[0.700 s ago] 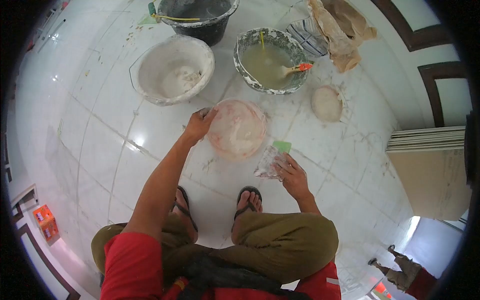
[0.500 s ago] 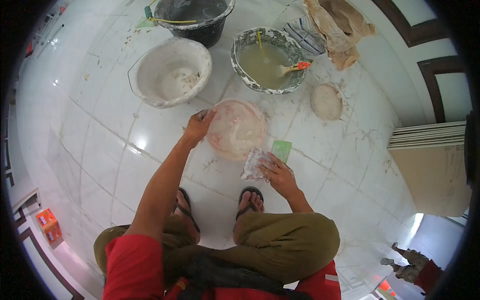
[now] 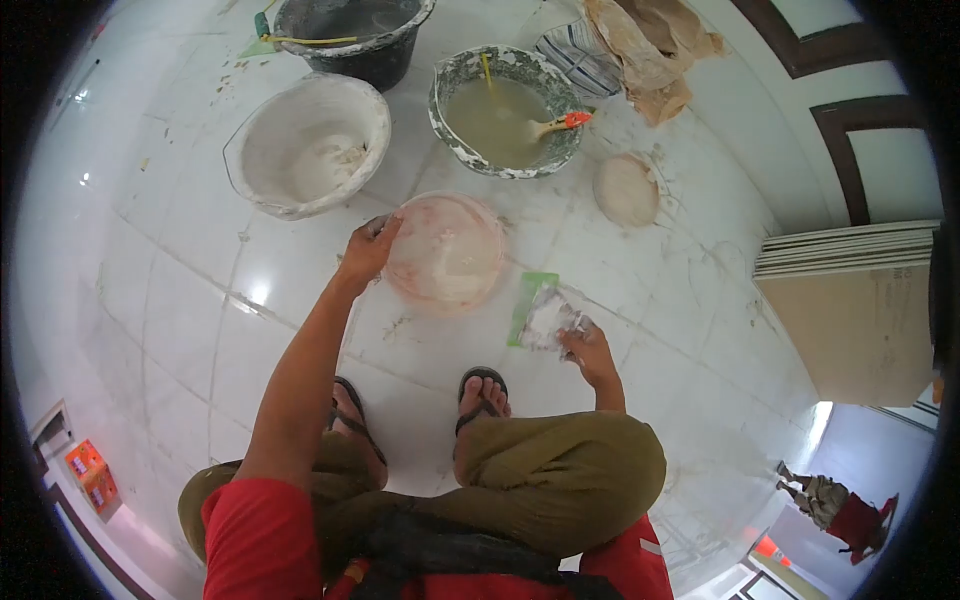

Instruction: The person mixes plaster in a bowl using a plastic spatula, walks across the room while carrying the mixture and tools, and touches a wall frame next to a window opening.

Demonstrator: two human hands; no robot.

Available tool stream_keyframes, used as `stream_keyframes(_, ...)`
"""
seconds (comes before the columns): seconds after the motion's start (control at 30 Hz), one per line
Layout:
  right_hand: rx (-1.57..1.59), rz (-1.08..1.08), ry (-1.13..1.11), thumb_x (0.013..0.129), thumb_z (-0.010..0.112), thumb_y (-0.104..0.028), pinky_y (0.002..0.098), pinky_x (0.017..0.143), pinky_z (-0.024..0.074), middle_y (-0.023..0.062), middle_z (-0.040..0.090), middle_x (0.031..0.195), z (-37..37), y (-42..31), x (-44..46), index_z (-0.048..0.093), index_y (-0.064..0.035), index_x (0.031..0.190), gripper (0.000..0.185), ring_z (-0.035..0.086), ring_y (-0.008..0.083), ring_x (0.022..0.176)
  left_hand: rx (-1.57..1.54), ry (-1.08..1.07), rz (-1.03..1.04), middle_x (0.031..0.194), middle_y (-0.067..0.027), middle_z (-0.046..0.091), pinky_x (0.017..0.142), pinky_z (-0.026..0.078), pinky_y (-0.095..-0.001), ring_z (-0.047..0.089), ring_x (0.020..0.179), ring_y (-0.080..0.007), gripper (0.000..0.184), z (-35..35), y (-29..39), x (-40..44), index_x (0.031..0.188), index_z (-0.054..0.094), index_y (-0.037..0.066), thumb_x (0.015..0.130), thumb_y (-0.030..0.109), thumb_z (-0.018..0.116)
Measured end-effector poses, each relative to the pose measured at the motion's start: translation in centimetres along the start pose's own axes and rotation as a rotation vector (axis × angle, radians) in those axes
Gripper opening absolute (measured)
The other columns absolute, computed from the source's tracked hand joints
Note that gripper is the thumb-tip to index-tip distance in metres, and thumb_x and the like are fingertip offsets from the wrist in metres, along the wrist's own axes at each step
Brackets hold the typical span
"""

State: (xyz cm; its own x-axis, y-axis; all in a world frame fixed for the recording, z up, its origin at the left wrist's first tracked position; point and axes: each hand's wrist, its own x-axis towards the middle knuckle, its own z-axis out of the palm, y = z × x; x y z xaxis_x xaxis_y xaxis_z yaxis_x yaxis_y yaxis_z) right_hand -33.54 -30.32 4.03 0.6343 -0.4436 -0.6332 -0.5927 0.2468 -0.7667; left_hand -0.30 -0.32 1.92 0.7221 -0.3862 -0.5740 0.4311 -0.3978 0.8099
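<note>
My left hand (image 3: 368,250) is closed on the left rim of a shallow pinkish basin (image 3: 488,225), which stands on the tiled floor with whitish residue inside. In my right hand (image 3: 588,350) is a crumpled clear plastic bag (image 3: 548,315) coated in white powder; how full it is I cannot tell. The bag is held to the right of the basin, apart from it. It partly covers a flat green piece (image 3: 519,322) on the floor.
Beyond the basin stand a white-crusted bucket (image 3: 245,150), a dark bucket (image 3: 390,65) and a bucket (image 3: 447,140) of cloudy liquid with a brush (image 3: 560,123). Rightward are a round whitish lump (image 3: 627,190), torn paper sacks (image 3: 650,50) and stacked boards (image 3: 850,330). Another person (image 3: 840,505) is far right.
My right hand has moved the plastic bag away from the basin's edge, and the bag now overlaps the green piece. My left hand keeps its hold on the rim. The whole view has shifted slightly.
</note>
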Motion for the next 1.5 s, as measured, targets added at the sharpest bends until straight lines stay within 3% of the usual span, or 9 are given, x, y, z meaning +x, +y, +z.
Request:
stream_keyframes(0.2, -0.229, 0.148, -0.213, 0.093, 0.074, -0.015, 0.0319, 0.066, 0.0545, 0.0095, 0.071, 0.112, -1.4, 1.2, -1.8, 0.054, 0.0016, 0.135, 0.049, 0.066, 0.0159, 0.089, -0.032, -0.018, -0.009, 0.118, -0.0115, 0.070, 0.098, 0.048, -0.0310, 0.062, 0.109, -0.0174, 0.063, -0.2, -0.8, 0.6, 0.131, 0.065, -0.004, 0.101, 0.051, 0.060)
stream_keyframes(0.47, -0.626, -0.282, -0.314, 0.094, 0.073, -0.013, 0.0319, 0.087, 0.0558, 0.0183, 0.069, 0.123, 6.1, 2.7, 1.1, 0.051, 0.0068, 0.136, 0.051, 0.068, 0.0216, 0.106, -0.093, -0.011, 0.016, 0.116, -0.0082, 0.070, 0.097, 0.048, -0.0291, 0.061, 0.108, -0.0147, 0.064, 0.1, -0.6, 0.4, 0.129, 0.067, -0.003, 0.101, 0.054, 0.061)
stream_keyframes(0.57, -0.687, -0.214, -0.153, 0.094, 0.072, -0.012, 0.0344, 0.094, 0.0544, 0.0212, 0.068, 0.123, 9.3, 3.4, 1.4, 0.049, 0.0100, 0.136, 0.052, 0.067, 0.0258, 0.114, -0.098, -0.008, -0.017, 0.117, -0.0080, 0.070, 0.098, 0.047, -0.0288, 0.060, 0.109, -0.0144, 0.065, 0.2, -0.6, 0.4, 0.129, 0.067, -0.002, 0.100, 0.055, 0.061)
stream_keyframes(0.8, -0.190, -0.102, -0.299, 0.095, 0.072, -0.027, 0.0441, 0.097, 0.0531, 0.0252, 0.070, 0.121, 10.5, 2.0, 1.3, 0.055, 0.0085, 0.131, 0.053, 0.070, 0.0375, 0.107, -0.072, 0.002, -0.009, 0.119, -0.0092, 0.070, 0.100, 0.046, -0.0291, 0.061, 0.110, -0.0157, 0.066, 0.2, -0.1, 0.1, 0.131, 0.066, -0.002, 0.100, 0.056, 0.061)
stream_keyframes(0.87, -0.792, -0.347, -0.056, 0.092, 0.075, -0.035, 0.0472, 0.095, 0.0538, 0.0234, 0.068, 0.118, 9.8, 1.9, 1.5, 0.056, 0.0073, 0.128, 0.059, 0.068, 0.0396, 0.106, -0.078, -0.008, -0.005, 0.120, -0.0097, 0.070, 0.099, 0.047, -0.0300, 0.061, 0.110, -0.0165, 0.062, 0.1, -0.5, 0.3, 0.132, 0.066, -0.002, 0.101, 0.053, 0.060)
stream_keyframes(0.97, -0.937, -0.250, 0.417, 0.084, 0.081, -0.045, 0.0497, 0.092, 0.0537, 0.0223, 0.064, 0.115, 8.4, 2.2, 2.1, 0.054, 0.0070, 0.129, 0.074, 0.064, 0.0397, 0.109, -0.027, 0.006, 0.027, 0.120, -0.0100, 0.070, 0.098, 0.048, -0.0310, 0.062, 0.110, -0.0168, 0.060, 0.0, -1.6, 1.0, 0.133, 0.065, -0.001, 0.102, 0.049, 0.061)
stream_keyframes(1.07, -1.017, -0.127, 0.476, 0.073, 0.089, -0.048, 0.0515, 0.091, 0.0530, 0.0240, 0.060, 0.115, 8.5, 2.1, 1.5, 0.049, 0.0081, 0.129, 0.088, 0.059, 0.0394, 0.114, -0.096, -0.045, 0.024, 0.121, -0.0107, 0.070, 0.097, 0.049, -0.0315, 0.062, 0.111, -0.0174, 0.058, -0.2, -1.3, 0.6, 0.135, 0.064, -0.001, 0.102, 0.046, 0.061)
stream_keyframes(1.3, -0.794, -0.125, 0.434, 0.067, 0.093, -0.039, 0.0487, 0.092, 0.0532, 0.0243, 0.063, 0.115, 8.4, 3.6, 3.6, 0.052, 0.0058, 0.122, 0.082, 0.061, 0.0400, 0.112, -0.071, -0.042, 0.045, 0.120, -0.0110, 0.070, 0.095, 0.049, -0.0310, 0.062, 0.109, -0.0177, 0.060, 0.1, 0.5, -0.2, 0.140, 0.059, -0.001, 0.102, 0.045, 0.061)
stream_keyframes(1.5, -0.029, -0.238, 0.243, 0.086, 0.080, -0.011, 0.0355, 0.088, 0.0539, 0.0153, 0.070, 0.112, 4.3, 2.2, 3.1, 0.059, 0.0032, 0.124, 0.046, 0.069, 0.0244, 0.099, -0.063, -0.109, 0.077, 0.119, -0.0155, 0.069, 0.097, 0.048, -0.0315, 0.062, 0.110, -0.0197, 0.068, 0.1, 0.7, -0.4, 0.144, 0.054, -0.003, 0.099, 0.047, 0.065)
